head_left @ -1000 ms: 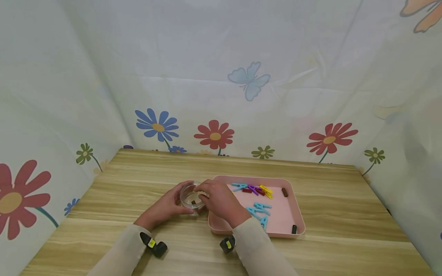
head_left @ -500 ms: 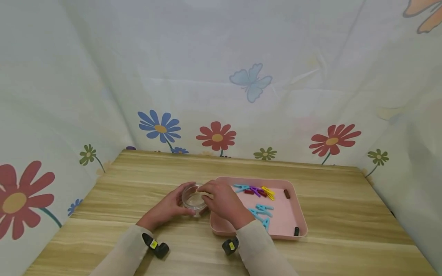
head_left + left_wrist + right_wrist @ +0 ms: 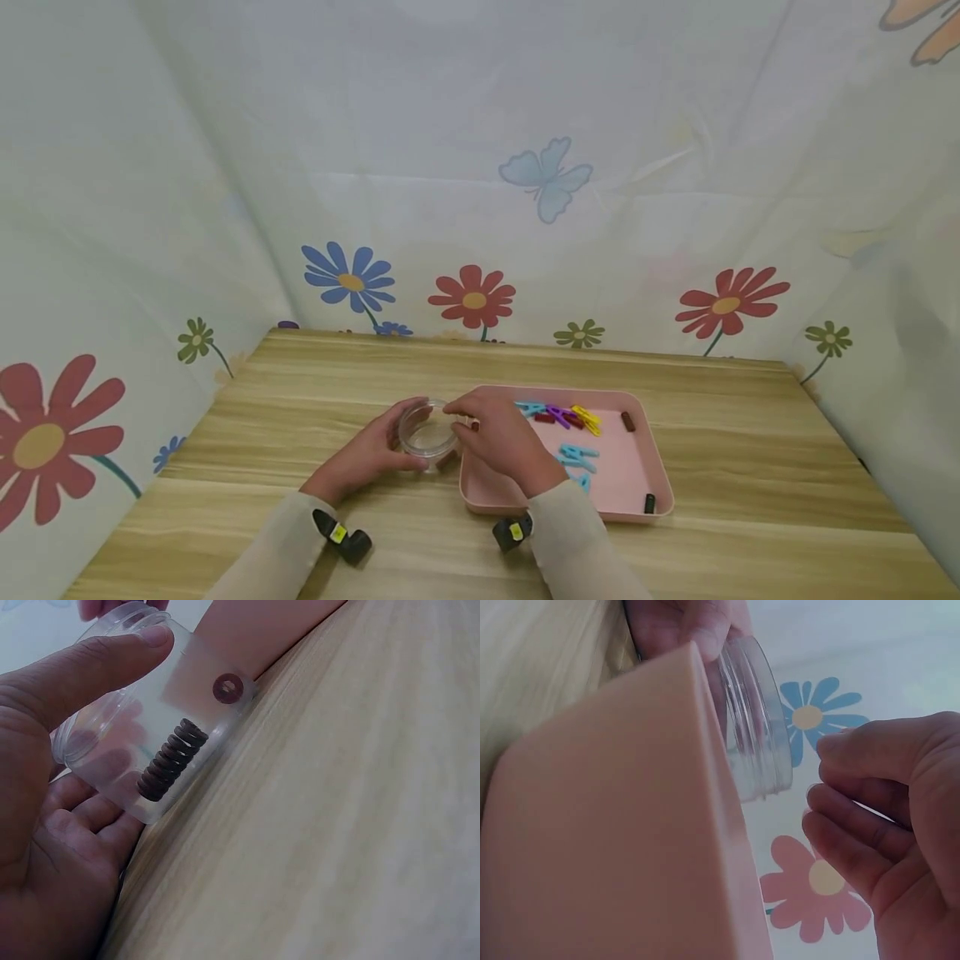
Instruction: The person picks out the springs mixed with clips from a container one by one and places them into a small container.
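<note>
My left hand (image 3: 367,454) grips a clear plastic jar (image 3: 427,452), thumb over its side near the threaded neck, with the open mouth up. Through the wall, the left wrist view shows a dark brown coil spring (image 3: 172,761) leaning at the bottom and a reddish-brown spring (image 3: 228,688) seen end-on. My right hand (image 3: 502,442) is beside the jar's mouth, above the left part of a pink tray (image 3: 622,467). In the right wrist view its fingers (image 3: 847,847) are loosely bent, apart from the rim, with nothing showing between them.
Light blue clothespins (image 3: 577,455), a purple clothespin (image 3: 558,416) and yellow clothespins (image 3: 587,419) lie in the tray. A brown spring (image 3: 627,422) and a black spring (image 3: 649,503) lie along its right side. A flowered cloth (image 3: 600,250) hangs behind the wooden table (image 3: 720,467).
My right hand has drawn back from over the jar's mouth toward the right. A dark spring visible through the mouth at first is out of sight there now. The left hand keeps its grip.
</note>
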A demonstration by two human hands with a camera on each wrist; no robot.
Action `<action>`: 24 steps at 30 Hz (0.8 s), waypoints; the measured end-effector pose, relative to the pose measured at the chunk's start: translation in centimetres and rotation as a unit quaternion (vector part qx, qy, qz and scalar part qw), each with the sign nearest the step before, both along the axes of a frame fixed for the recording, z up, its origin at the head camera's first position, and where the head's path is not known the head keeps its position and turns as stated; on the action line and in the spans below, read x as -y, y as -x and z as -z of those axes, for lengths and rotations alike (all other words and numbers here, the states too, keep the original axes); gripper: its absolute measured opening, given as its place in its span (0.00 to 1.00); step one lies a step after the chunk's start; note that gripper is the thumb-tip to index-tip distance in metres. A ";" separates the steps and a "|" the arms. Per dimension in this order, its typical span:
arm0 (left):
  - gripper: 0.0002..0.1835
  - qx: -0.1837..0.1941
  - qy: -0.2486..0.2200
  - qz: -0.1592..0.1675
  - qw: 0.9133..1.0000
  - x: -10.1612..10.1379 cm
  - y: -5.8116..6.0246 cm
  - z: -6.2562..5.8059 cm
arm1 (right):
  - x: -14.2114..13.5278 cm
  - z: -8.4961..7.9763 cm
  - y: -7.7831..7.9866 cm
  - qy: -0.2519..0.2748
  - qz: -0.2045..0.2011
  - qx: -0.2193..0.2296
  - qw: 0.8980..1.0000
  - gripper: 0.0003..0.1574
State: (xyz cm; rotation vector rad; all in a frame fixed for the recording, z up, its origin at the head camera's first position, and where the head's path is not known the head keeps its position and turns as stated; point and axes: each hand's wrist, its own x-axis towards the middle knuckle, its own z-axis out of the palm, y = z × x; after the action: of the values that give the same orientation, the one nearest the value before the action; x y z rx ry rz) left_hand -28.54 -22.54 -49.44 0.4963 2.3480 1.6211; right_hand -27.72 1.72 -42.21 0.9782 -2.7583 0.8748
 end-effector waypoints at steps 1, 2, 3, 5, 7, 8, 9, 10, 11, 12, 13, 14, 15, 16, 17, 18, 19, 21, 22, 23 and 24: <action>0.49 0.004 0.002 -0.003 1.000 0.0 0.0 0.0 | -0.1 0.0 0.0 0.001 0.001 0.004 1.000 0.17; 0.49 0.003 0.001 -0.003 1.000 0.0 0.0 0.0 | -0.2 -0.1 0.1 0.003 0.004 0.009 1.000 0.17; 0.49 0.001 0.003 -0.003 1.000 0.0 0.0 0.0 | -0.3 -0.1 0.1 0.005 0.007 0.016 1.000 0.18; 0.49 0.000 0.005 -0.003 1.000 0.0 0.0 0.0 | -0.6 -0.2 0.2 0.010 0.013 0.026 1.000 0.18; 0.49 -0.001 0.006 -0.003 1.000 0.0 0.0 -0.1 | -0.7 -0.1 0.3 0.012 0.019 0.028 0.999 0.18; 0.49 0.000 0.005 -0.003 1.000 0.0 0.0 -0.1 | -0.8 -0.1 0.3 0.012 0.022 0.029 0.999 0.18; 0.49 0.000 0.006 -0.003 1.000 0.0 0.0 -0.1 | -0.9 -0.1 0.4 0.013 0.024 0.030 0.999 0.18; 0.49 0.001 0.007 -0.003 1.000 0.0 -0.1 -0.1 | -0.9 0.0 0.4 0.013 0.026 0.029 0.999 0.18; 0.49 0.001 0.007 -0.002 1.000 0.0 -0.1 0.0 | -1.0 0.1 0.5 0.014 0.027 0.028 0.999 0.18; 0.49 0.001 0.007 -0.002 1.000 0.0 -0.1 0.0 | -1.0 0.2 0.6 0.015 0.028 0.027 0.999 0.18; 0.49 0.002 0.008 -0.003 1.000 0.0 -0.1 0.0 | -1.1 0.3 0.6 0.016 0.029 0.026 0.999 0.18; 0.49 0.002 0.007 -0.003 1.000 0.0 -0.1 0.1 | -1.2 0.3 0.7 0.018 0.030 0.028 0.999 0.18; 0.49 -0.001 0.007 -0.001 1.000 0.0 -0.1 0.1 | -1.2 0.4 0.7 0.020 0.031 0.030 0.999 0.19; 0.49 -0.003 0.006 0.000 1.000 0.0 -0.1 0.1 | -1.3 0.4 0.8 0.021 0.030 0.029 0.999 0.19; 0.49 -0.005 0.004 0.002 1.000 0.1 -0.1 0.1 | -1.3 0.5 0.9 0.022 0.030 0.030 0.999 0.19; 0.49 -0.007 0.002 0.004 1.000 0.1 -0.2 0.1 | -1.3 0.5 0.9 0.022 0.031 0.033 0.999 0.19; 0.49 -0.009 0.001 0.006 1.000 0.1 -0.2 0.1 | -1.4 0.6 1.0 0.022 0.031 0.033 0.999 0.19; 0.49 -0.014 -0.001 0.010 1.000 0.1 -0.1 0.1 | -1.4 0.6 1.1 0.024 0.031 0.035 0.999 0.19; 0.48 -0.015 -0.002 0.011 1.000 0.1 -0.1 0.1 | -1.4 0.7 1.1 0.023 0.030 0.034 0.999 0.18; 0.48 -0.013 -0.003 0.011 1.000 0.1 0.0 0.2 | -1.4 0.7 1.2 0.023 0.030 0.035 0.999 0.18; 0.48 -0.013 -0.004 0.011 1.000 0.1 0.0 0.2 | -1.4 0.8 1.2 0.022 0.030 0.034 0.999 0.18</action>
State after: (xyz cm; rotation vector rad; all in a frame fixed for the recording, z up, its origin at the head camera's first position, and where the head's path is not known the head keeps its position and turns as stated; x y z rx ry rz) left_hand -28.53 -22.64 -49.62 0.5457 2.3465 1.6244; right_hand -28.92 3.12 -42.98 0.8686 -2.7945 0.9728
